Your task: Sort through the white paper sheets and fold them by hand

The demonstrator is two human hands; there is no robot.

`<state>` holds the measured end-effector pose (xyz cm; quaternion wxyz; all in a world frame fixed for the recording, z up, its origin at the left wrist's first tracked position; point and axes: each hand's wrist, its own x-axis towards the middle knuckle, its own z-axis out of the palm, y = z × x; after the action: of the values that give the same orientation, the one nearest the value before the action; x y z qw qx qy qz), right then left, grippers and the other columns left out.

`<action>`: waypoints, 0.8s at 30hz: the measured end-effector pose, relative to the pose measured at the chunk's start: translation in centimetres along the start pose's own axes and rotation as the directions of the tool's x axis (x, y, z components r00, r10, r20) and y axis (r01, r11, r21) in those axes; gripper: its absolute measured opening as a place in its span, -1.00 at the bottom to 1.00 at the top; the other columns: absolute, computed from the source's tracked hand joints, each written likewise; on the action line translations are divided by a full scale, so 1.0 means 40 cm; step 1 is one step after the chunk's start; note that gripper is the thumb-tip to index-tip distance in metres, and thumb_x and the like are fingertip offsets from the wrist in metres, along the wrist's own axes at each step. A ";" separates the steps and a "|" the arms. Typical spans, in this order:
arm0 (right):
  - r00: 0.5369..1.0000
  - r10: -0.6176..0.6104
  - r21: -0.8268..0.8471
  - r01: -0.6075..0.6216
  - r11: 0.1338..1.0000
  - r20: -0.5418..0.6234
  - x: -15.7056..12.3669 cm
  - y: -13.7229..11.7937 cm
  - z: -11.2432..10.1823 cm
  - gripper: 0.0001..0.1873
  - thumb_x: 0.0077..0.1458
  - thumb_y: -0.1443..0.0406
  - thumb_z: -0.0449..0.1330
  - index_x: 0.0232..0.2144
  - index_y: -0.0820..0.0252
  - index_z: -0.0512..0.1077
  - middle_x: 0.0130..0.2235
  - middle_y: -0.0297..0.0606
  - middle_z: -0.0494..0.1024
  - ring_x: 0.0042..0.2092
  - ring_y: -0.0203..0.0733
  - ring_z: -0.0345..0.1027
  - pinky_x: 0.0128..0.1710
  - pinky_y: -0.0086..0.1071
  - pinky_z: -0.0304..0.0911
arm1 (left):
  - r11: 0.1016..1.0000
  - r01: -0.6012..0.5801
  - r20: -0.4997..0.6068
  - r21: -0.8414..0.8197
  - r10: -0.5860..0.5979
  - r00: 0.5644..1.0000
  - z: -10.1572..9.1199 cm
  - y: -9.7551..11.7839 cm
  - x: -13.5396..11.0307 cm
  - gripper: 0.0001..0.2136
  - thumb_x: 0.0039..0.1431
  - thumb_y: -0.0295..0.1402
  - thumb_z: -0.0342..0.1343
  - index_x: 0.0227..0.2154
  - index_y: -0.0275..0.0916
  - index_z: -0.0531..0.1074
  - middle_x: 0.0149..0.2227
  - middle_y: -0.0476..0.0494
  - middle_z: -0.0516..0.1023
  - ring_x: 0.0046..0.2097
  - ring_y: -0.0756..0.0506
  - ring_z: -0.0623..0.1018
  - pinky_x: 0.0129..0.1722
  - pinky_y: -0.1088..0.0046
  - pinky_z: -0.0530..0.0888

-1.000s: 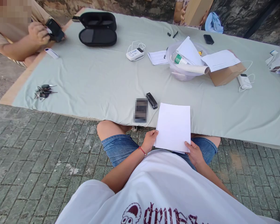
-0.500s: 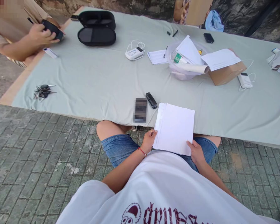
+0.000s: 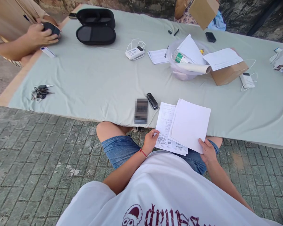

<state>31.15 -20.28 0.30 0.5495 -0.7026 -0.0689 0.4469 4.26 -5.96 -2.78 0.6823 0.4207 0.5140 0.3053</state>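
My left hand (image 3: 151, 141) pinches the lower left edge of some printed sheets (image 3: 163, 122), which carry a dark oval stamp near the bottom. Blank white sheets (image 3: 191, 124) lie over their right part, gripped at the lower right corner by my right hand (image 3: 207, 150). Both bundles extend from above my lap onto the table edge. Just beyond the printed sheets rests a black stapler (image 3: 152, 100). Beside it on the left is a dark flat object (image 3: 141, 111), blurred out by pixels.
On the cloth-covered table (image 3: 96, 81) are keys (image 3: 41, 93), an open black case (image 3: 96, 34), a white corded device (image 3: 135, 53), a plastic basin (image 3: 179, 73) with papers, and a cardboard box (image 3: 228, 73). A co-worker's hands (image 3: 43, 34) hold a dark object; another person sits opposite.
My right hand has moved right with the blank sheets, uncovering the printed sheets in my left hand. Across the table, a cardboard piece has tilted and shifted.
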 end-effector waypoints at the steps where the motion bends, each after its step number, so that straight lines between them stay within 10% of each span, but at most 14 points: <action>1: 1.000 0.010 0.001 -0.010 1.000 0.016 -0.007 0.001 0.013 -0.52 -0.11 0.08 0.39 -0.09 -0.03 0.50 -0.04 -0.28 0.60 -0.09 0.01 0.53 -0.18 -0.17 0.48 | 0.999 0.033 0.002 -0.005 -0.033 0.999 0.002 0.001 -0.001 -0.79 0.05 -0.20 0.17 -0.37 -0.26 0.48 -0.45 -0.03 0.49 -0.41 -0.02 0.43 -0.39 0.49 0.32; 16: 0.993 0.053 -0.043 -0.049 0.998 0.105 -0.030 0.044 0.075 -0.59 -0.11 0.08 0.41 -0.21 0.10 0.52 -0.19 -0.29 0.65 -0.24 -0.09 0.53 -0.21 -0.25 0.45 | 0.988 0.003 -0.131 0.155 0.018 0.991 0.005 0.010 -0.001 -0.68 -0.07 -0.22 0.27 -0.61 -0.21 0.21 -0.59 0.13 0.18 -0.48 0.05 0.18 -0.42 0.51 0.18; 24: 0.999 -0.038 -0.081 0.035 0.996 -0.037 0.015 0.043 0.018 -0.60 -0.15 0.10 0.41 -0.22 0.07 0.53 -0.20 -0.31 0.65 -0.23 -0.07 0.54 -0.18 -0.20 0.45 | 0.997 0.022 -0.032 -0.075 -0.024 0.999 0.007 0.004 -0.004 -0.71 0.04 -0.13 0.20 -0.32 -0.18 0.28 -0.44 0.03 0.46 -0.40 -0.01 0.43 -0.35 0.47 0.34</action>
<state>30.30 -20.08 -1.47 0.5301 -0.7312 -0.0890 0.4199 4.48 -6.09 -2.56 0.6925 0.3841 0.5181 0.3231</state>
